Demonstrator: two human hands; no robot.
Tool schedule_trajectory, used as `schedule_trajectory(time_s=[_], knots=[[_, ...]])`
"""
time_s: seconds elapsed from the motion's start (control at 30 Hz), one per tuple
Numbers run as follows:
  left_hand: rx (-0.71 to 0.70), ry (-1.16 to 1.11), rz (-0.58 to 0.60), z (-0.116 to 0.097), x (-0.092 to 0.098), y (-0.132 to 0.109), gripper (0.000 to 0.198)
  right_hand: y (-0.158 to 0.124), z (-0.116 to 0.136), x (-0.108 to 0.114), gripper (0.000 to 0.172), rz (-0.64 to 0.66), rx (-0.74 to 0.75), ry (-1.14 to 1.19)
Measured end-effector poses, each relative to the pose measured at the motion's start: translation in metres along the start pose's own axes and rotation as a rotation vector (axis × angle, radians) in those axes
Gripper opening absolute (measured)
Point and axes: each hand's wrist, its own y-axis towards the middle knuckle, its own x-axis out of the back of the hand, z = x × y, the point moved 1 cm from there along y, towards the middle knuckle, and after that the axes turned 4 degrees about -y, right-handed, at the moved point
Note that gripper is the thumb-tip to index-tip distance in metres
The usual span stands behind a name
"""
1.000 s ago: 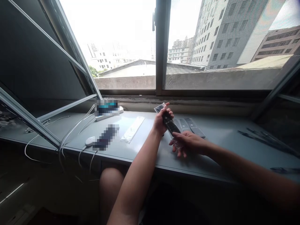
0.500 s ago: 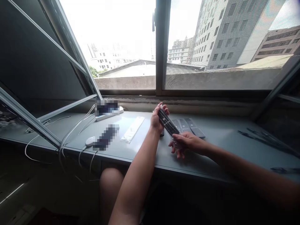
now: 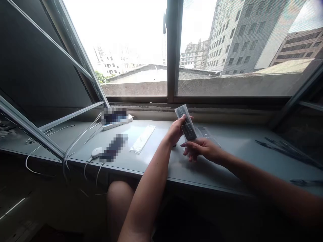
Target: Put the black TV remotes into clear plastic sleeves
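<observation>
A dark remote control point(image 3: 188, 130) sits inside a clear plastic bag point(image 3: 181, 110), tilted above the table. My left hand point(image 3: 176, 130) is closed around its left side, with the thumb across the front. At the lower end, my right hand point(image 3: 198, 148) pinches the edge of the bag between thumb and forefinger; its other fingers hang loosely bent. Behind the right hand, bagged remotes point(image 3: 208, 133) lie on the table, partly hidden by the hands and the held one. A small dark object beside my left wrist is mostly covered.
Left of my arm, a flat white plastic sleeve point(image 3: 143, 139) lies on the grey table point(image 3: 156, 161). Farther left are a white round charger point(image 3: 96, 153), cables, a power strip point(image 3: 117, 125) and blurred-out items. Black cables point(image 3: 280, 149) lie at right. Metal frames flank the window.
The remote has turned steeper, and its bag now sticks up above my left hand. My left hand has shifted right and lower along it; my right hand has risen slightly.
</observation>
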Motion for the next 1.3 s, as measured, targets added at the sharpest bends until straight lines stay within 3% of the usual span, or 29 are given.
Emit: schedule_trajectory(time_s=[0.27, 0.47, 0.67, 0.77, 0.87, 1.07, 1.3], knots=[[-0.023, -0.021, -0.053, -0.003, -0.002, 0.000, 0.062, 0.001, -0.001, 0.002, 0.048, 0.013, 0.067, -0.151], [-0.068, -0.049, -0.124, -0.001, -0.004, 0.003, 0.048, 0.000, -0.003, 0.000, 0.056, 0.007, 0.064, -0.184], [-0.009, 0.013, -0.029, 0.003, -0.004, 0.000, 0.049, -0.002, 0.006, 0.005, 0.044, -0.056, 0.140, -0.376], [0.048, 0.078, 0.035, 0.005, -0.004, -0.002, 0.052, -0.003, 0.011, 0.011, 0.027, -0.144, 0.233, -0.537], [0.116, 0.118, 0.131, 0.008, -0.001, -0.002, 0.056, -0.003, 0.014, 0.015, 0.021, -0.261, 0.360, -0.651], [0.160, 0.145, 0.255, 0.010, 0.003, -0.001, 0.057, -0.002, 0.011, 0.019, 0.019, -0.417, 0.419, -0.632], [0.262, 0.153, 0.239, 0.007, 0.006, -0.003, 0.057, 0.000, 0.006, 0.030, 0.018, -0.541, 0.500, -0.616]])
